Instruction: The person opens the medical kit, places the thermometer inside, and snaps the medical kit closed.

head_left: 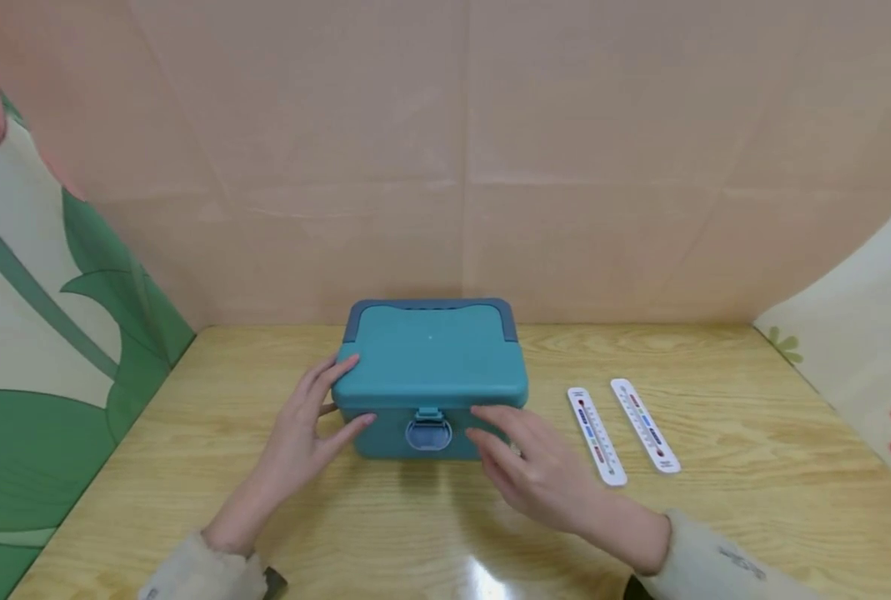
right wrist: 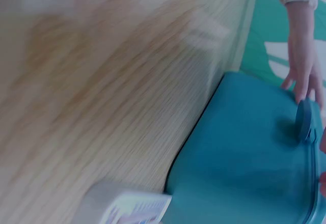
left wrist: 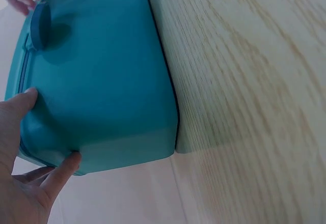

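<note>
A teal lidded storage box (head_left: 430,358) stands on the table with its lid down and a blue-grey handle folded along the lid's back edge. My left hand (head_left: 306,446) grips its left front corner, thumb on the front face and fingers around the lid's edge and side. The latch (head_left: 428,432) hangs at the middle of the front, below a small hinge. My right hand (head_left: 531,467) is just right of the latch, fingers loosely bent near the lid's rim; whether they touch is unclear. In the right wrist view, only the fingertips (right wrist: 323,183) show at the edge.
Two white thermometers (head_left: 597,436) (head_left: 645,425) lie side by side right of the box. In the right wrist view, a white printed object (right wrist: 137,208), cut off by the frame, is beside the box. A beige backdrop (head_left: 460,167) rises behind the wooden table (head_left: 265,358).
</note>
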`<state>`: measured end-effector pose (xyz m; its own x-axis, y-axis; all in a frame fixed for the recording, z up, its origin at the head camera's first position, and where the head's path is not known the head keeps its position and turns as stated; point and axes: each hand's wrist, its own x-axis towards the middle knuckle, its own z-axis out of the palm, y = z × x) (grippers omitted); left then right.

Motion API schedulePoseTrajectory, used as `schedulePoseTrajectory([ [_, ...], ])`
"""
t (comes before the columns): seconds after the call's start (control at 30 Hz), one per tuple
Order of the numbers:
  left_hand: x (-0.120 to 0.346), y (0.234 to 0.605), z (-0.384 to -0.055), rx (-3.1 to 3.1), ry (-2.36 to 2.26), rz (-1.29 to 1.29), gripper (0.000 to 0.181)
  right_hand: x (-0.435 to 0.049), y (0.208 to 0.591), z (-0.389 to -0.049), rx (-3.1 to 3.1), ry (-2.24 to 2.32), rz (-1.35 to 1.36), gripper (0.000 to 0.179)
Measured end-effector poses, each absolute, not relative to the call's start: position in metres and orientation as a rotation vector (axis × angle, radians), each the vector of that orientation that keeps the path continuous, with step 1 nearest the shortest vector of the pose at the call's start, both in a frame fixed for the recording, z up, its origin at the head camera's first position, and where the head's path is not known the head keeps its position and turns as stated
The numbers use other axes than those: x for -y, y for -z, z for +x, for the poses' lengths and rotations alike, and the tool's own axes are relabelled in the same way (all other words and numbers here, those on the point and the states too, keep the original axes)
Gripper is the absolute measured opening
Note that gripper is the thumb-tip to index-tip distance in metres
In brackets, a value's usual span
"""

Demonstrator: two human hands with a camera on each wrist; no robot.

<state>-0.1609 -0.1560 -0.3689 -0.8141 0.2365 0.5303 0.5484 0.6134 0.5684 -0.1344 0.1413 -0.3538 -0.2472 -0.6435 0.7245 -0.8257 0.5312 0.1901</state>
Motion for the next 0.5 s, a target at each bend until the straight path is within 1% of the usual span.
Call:
schedulePoseTrajectory([
  [0.27, 0.159, 0.370, -0.159, 2.442, 1.014, -0.632, 0.078, -0.157, 0.351, -0.141, 1.858, -0.313, 1.124, 0.027],
  [0.5, 0.162, 0.370, -0.161, 2.408, 0.959, -0.656, 0.077, -0.166, 0.353, -0.151, 1.845, -0.339, 1.054, 0.031],
])
